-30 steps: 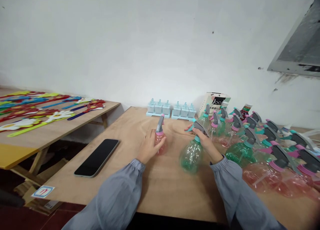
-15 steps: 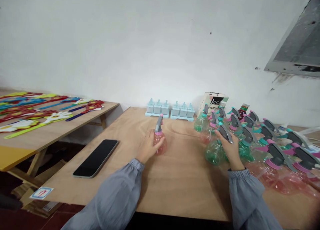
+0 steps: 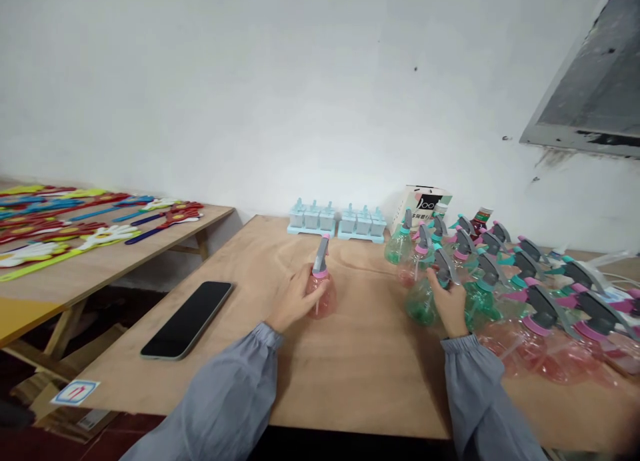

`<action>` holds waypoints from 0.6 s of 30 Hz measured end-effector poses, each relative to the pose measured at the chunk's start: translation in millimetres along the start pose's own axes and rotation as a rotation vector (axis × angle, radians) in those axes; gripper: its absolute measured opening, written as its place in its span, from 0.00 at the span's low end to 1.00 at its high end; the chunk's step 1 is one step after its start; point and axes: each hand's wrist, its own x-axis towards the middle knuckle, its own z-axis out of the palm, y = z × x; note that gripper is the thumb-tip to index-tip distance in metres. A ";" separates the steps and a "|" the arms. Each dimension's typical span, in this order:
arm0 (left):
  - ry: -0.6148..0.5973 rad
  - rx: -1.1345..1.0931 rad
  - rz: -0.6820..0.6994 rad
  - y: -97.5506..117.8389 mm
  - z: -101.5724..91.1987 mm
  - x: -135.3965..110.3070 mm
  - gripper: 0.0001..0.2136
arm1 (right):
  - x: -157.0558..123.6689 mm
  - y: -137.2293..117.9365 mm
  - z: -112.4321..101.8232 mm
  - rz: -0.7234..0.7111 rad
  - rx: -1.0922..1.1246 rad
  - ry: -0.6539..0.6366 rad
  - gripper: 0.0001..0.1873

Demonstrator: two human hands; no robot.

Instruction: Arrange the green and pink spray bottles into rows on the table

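Note:
My left hand (image 3: pixel 296 299) is closed around the side of a spray bottle (image 3: pixel 326 303) with a clear pink body, a pink collar and a grey trigger head. That bottle stands upright in the middle of the wooden table. To the right, my right hand (image 3: pixel 450 306) grips a green spray bottle (image 3: pixel 421 306) near its neck, just below the grey and teal head. This bottle is at the left edge of a group of similar pink and green spray bottles (image 3: pixel 537 314). My fingers partly hide both bottles.
A black phone (image 3: pixel 187 319) lies on the table (image 3: pixel 360 381) at left. Light blue ice-pop moulds (image 3: pixel 313 219) and a printed box (image 3: pixel 423 206) stand along the wall. A second table (image 3: pixel 210 215) holds colourful hand-shaped items (image 3: pixel 113 234). A numbered label (image 3: pixel 76 392) marks the near left corner.
My right hand has slid lower on the green bottle, from its trigger head toward the neck. The pink bottle and my left hand have shifted slightly toward me. The whole view has moved a little.

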 end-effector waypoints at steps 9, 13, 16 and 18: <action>-0.164 -0.266 -0.053 3.3 -1.6 32.3 0.41 | -10.0 13.0 -1.9 0.109 -0.008 -0.072 0.31; -0.152 -0.415 -0.067 10.6 7.6 41.0 0.37 | -18.5 20.2 -3.9 0.068 -0.014 -0.076 0.34; -0.114 -0.573 -0.157 18.3 4.7 36.9 0.35 | -25.3 25.8 -7.1 -0.029 -0.059 -0.096 0.37; -0.154 -0.713 -0.209 26.6 -2.1 30.9 0.33 | -28.8 28.2 -7.8 -0.098 -0.072 -0.109 0.38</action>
